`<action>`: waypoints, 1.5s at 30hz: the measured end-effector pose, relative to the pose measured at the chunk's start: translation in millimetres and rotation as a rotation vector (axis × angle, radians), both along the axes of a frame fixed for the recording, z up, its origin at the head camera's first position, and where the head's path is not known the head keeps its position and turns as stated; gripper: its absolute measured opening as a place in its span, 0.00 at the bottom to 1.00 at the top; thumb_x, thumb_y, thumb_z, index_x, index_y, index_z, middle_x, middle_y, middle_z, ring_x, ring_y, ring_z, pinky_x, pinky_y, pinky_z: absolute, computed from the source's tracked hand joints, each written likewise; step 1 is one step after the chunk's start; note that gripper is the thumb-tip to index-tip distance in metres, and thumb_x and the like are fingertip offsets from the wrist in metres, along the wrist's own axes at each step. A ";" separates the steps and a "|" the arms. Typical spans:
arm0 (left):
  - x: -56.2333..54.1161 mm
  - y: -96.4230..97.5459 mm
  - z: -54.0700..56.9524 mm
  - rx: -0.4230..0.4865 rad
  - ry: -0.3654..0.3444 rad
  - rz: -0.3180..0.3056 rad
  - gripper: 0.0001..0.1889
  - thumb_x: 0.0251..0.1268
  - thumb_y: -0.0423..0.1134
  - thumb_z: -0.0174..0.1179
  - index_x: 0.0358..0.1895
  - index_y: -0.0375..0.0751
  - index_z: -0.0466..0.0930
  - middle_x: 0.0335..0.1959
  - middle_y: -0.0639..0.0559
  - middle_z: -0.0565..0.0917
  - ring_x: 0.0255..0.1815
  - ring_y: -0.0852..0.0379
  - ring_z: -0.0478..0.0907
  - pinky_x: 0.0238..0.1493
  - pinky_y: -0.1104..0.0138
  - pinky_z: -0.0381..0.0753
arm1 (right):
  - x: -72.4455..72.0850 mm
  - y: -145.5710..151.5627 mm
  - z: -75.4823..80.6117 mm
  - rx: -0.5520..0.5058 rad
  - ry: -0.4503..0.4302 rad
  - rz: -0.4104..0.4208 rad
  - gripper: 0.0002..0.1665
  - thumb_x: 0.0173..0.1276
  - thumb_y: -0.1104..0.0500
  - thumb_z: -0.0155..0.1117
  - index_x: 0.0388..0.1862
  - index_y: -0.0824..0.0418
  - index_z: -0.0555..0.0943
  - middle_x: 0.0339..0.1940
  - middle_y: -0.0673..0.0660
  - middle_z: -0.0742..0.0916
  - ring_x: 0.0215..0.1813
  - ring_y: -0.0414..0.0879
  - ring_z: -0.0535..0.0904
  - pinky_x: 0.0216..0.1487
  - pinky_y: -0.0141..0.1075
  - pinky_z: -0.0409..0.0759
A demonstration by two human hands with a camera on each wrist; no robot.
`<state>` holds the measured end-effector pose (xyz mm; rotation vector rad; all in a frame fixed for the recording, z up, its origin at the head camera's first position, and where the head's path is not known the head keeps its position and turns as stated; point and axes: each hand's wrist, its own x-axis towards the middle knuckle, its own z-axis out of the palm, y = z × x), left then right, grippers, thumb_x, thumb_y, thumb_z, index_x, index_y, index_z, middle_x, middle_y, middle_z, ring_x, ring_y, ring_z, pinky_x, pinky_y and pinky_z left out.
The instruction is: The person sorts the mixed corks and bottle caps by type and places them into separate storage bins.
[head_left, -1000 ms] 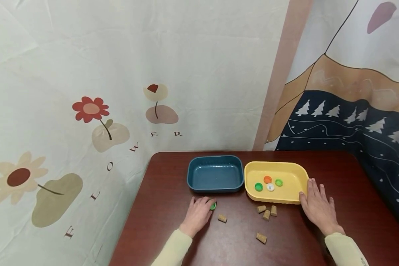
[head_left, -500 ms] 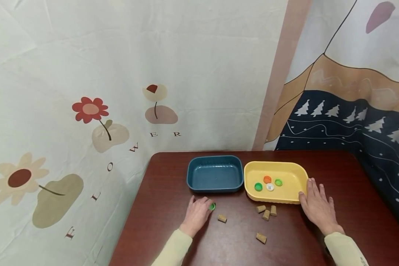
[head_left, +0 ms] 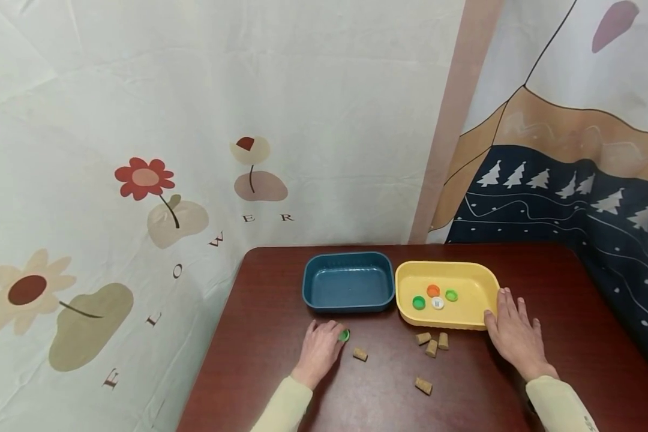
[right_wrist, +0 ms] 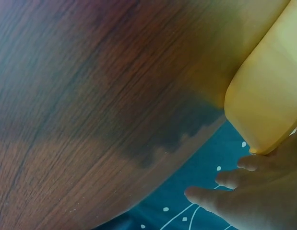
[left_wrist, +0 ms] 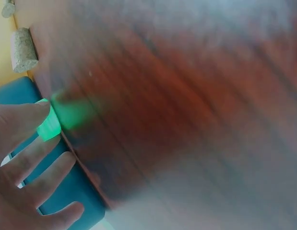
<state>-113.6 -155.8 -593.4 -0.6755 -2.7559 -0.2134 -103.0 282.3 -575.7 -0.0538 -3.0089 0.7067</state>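
Hazy glare, soft shadows on tabletop (left_wrist: 186, 110)

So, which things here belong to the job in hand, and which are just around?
In the job, it seems: green cap pinched by the left hand; yellow tray touched by the right hand; four caps in that tray; probably the blue tray and five corks.

Just around: flower-print backdrop; tree-print cloth.
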 end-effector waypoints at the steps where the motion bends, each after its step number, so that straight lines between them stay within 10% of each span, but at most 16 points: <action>1: 0.5 0.4 0.1 0.007 0.010 -0.003 0.15 0.59 0.39 0.76 0.49 0.49 0.87 0.46 0.54 0.87 0.47 0.54 0.86 0.60 0.41 0.78 | -0.2 -0.1 -0.1 0.002 0.001 -0.001 0.45 0.86 0.44 0.35 0.84 0.72 0.38 0.84 0.74 0.48 0.81 0.77 0.40 0.65 0.81 0.45; 22: 12.9 26.2 30.5 0.136 0.219 -0.169 0.22 0.56 0.37 0.78 0.55 0.52 0.86 0.54 0.57 0.86 0.61 0.53 0.81 0.65 0.40 0.73 | -0.3 -0.2 0.1 -0.005 0.006 0.000 0.44 0.86 0.45 0.36 0.83 0.73 0.40 0.84 0.74 0.48 0.81 0.77 0.40 0.65 0.81 0.45; 45: -3.4 116.8 61.3 0.069 0.271 -0.285 0.19 0.62 0.45 0.76 0.56 0.57 0.87 0.55 0.61 0.86 0.66 0.54 0.79 0.72 0.46 0.69 | -1.6 0.6 -1.8 -0.009 -0.015 -0.008 0.44 0.86 0.44 0.35 0.84 0.71 0.39 0.84 0.72 0.48 0.81 0.77 0.41 0.64 0.81 0.47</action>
